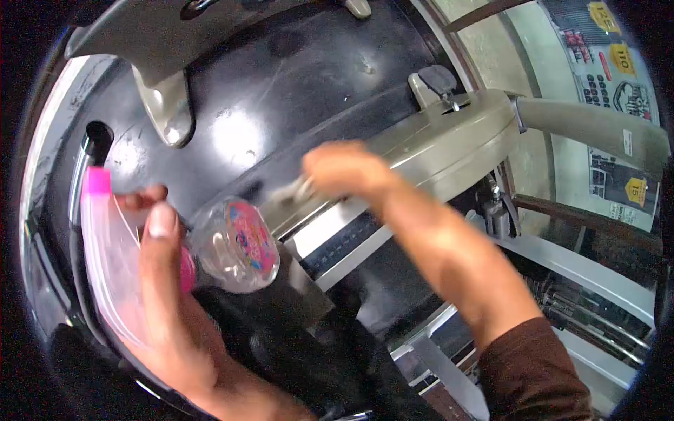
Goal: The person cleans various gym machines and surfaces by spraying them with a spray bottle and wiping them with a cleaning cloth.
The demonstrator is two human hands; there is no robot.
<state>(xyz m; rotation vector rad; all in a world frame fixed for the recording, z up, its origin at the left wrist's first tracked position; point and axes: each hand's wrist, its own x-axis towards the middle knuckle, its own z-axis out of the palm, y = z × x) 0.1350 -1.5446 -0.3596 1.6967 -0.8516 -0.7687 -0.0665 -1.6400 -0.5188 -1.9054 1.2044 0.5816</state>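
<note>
My left hand [165, 281] is closed around a spray bottle [242, 245]. The bottle is clear, with a bright pink and multicoloured label, and it lies tilted so that its base points to the right. Its sprayer head is translucent white with a pink nozzle [97, 181], pointing up at the left. Over the edge of a long beige housing [449, 147], my right hand [344, 168] is closed and smeared by motion. A pale, blurred piece of cloth [291, 193] sticks out from its fingers, near the dark strip below the housing.
A glossy black surface [309, 91] spreads behind the hands, with a beige bracket [165, 105] at the upper left. A cable [78, 274] runs along the left edge. At the right are a grey metal rail [576, 266], a beige tube [590, 126] and a poster with numbers [625, 63].
</note>
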